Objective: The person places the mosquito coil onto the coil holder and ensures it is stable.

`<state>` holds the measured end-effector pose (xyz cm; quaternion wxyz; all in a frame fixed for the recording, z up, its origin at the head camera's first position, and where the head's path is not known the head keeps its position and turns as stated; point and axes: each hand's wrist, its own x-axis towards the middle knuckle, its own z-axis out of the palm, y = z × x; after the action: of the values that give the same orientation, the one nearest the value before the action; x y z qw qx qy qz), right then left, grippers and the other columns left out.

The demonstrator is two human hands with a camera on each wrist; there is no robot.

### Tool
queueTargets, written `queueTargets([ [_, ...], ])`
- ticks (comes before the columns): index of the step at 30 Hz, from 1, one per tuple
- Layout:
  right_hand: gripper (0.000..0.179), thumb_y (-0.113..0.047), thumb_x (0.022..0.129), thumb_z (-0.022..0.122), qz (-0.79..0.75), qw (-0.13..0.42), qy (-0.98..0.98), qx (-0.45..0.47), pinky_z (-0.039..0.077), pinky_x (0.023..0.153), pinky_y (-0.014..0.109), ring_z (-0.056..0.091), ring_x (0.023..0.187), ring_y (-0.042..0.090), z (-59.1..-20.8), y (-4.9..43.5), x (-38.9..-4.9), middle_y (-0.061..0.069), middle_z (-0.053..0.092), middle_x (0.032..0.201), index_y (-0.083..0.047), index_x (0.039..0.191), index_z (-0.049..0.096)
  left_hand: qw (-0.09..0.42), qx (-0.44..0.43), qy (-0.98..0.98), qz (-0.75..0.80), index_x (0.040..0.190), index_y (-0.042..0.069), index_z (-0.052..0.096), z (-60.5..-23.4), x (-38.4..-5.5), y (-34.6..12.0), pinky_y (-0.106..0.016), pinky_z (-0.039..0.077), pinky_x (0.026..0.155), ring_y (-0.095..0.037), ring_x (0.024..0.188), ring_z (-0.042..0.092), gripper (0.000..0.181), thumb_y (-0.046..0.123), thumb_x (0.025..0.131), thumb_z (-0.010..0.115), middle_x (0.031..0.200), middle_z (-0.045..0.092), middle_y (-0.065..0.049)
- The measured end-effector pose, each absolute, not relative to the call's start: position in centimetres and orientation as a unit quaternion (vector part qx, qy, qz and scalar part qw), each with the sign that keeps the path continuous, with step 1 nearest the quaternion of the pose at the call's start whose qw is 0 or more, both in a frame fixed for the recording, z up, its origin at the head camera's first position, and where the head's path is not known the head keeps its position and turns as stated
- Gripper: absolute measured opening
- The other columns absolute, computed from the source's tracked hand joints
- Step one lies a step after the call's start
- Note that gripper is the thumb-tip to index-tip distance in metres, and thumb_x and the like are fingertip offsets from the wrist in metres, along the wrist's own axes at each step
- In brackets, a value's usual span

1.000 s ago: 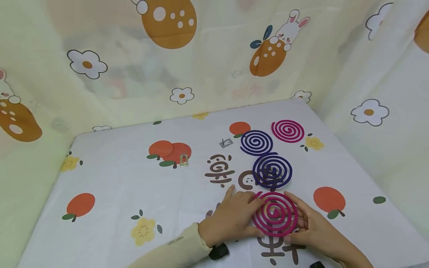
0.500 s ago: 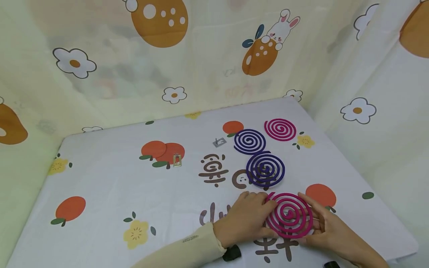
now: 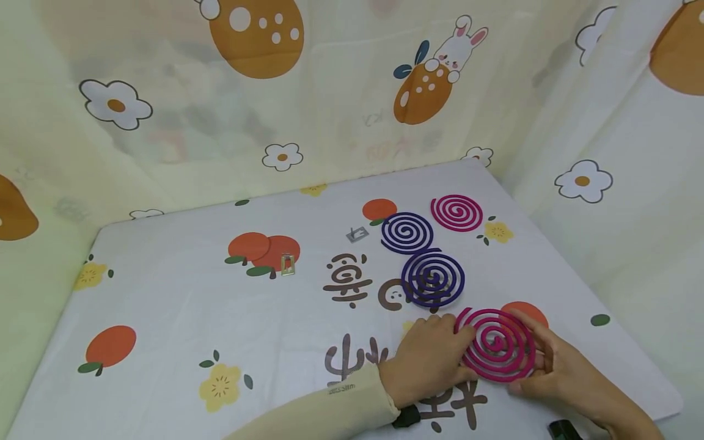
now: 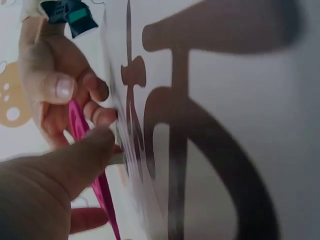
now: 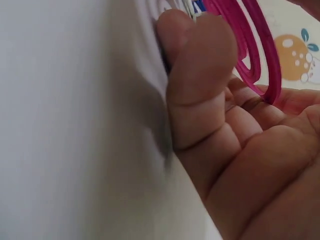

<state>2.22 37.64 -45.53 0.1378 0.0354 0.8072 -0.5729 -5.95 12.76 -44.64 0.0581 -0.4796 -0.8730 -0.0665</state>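
Note:
In the head view a pink mosquito coil [image 3: 497, 344] is held between both hands at the front right of the table. My left hand [image 3: 426, 357] pinches its left rim; the left wrist view has the thumb on one side of the coil [image 4: 77, 120] and a finger on the other. At the opposite rim, my right hand [image 3: 569, 373] grips with thumb and fingers, some hidden beneath. From the right wrist the coil [image 5: 272, 60] looks tilted, standing off the cloth. Just behind it lies a dark blue mosquito coil [image 3: 433, 277], touching a second blue coil [image 3: 407, 232].
Another pink coil [image 3: 456, 211] lies at the back right. Two small metal coil stands, one grey [image 3: 357, 234] and one brassy [image 3: 288, 264], lie further left. A printed white cloth [image 3: 165, 287] covers the table, and a patterned curtain [image 3: 209, 122] hangs behind.
Both hands have carried the pink coil to the right, away from in front of the blue coils. The head view has turned slightly. The other coils and stands stay put.

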Motion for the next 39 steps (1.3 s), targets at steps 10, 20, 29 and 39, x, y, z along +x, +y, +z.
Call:
queueTargets([
  [10, 0.114, -0.006, 0.079, 0.089, -0.544, 0.117, 0.827, 0.075, 0.060, 0.084, 0.027, 0.067, 0.106, 0.003, -45.7, 39.1, 0.7, 0.031, 0.040, 0.156, -0.007, 0.166, 0.015, 0.123, -0.462, -0.875, -0.079, 0.117, 0.020, 0.071, -44.6, -6.1, 14.5, -0.018, 0.056, 0.067, -0.008, 0.077, 0.066, 0.033, 0.042, 0.094, 0.077, 0.092, 0.072, 0.005],
  [20, 0.112, -0.004, 0.082, 0.087, -0.529, 0.110, 0.836, 0.094, 0.058, 0.080, 0.023, 0.069, 0.095, 0.014, -45.4, 39.7, -0.8, 0.033, 0.052, 0.144, -0.004, 0.165, 0.012, 0.141, -0.437, -0.882, -0.105, 0.105, 0.017, 0.074, -45.0, -6.7, 16.1, -0.020, 0.054, 0.053, -0.010, 0.068, 0.068, 0.009, 0.021, 0.103, 0.066, 0.083, 0.070, 0.002],
  [29, 0.109, -0.001, 0.084, 0.084, -0.549, 0.102, 0.826, 0.073, 0.059, 0.082, 0.023, 0.068, 0.096, 0.013, -45.2, 40.1, -1.5, 0.036, 0.046, 0.146, 0.001, 0.164, 0.009, 0.159, -0.433, -0.883, -0.081, 0.106, 0.019, 0.076, -45.0, -7.0, 17.0, -0.021, 0.056, 0.058, -0.009, 0.072, 0.071, 0.011, 0.021, 0.102, 0.067, 0.086, 0.072, 0.003],
  [39, 0.112, -0.010, 0.082, 0.089, -0.507, 0.109, 0.851, 0.085, 0.060, 0.082, 0.024, 0.071, 0.101, 0.011, -44.5, 39.9, -1.5, 0.038, 0.052, 0.143, -0.001, 0.165, 0.014, 0.119, -0.439, -0.888, -0.068, 0.110, 0.022, 0.076, -44.9, -6.9, 17.4, -0.021, 0.054, 0.056, -0.008, 0.067, 0.067, 0.022, 0.040, 0.098, 0.071, 0.087, 0.073, 0.006],
])
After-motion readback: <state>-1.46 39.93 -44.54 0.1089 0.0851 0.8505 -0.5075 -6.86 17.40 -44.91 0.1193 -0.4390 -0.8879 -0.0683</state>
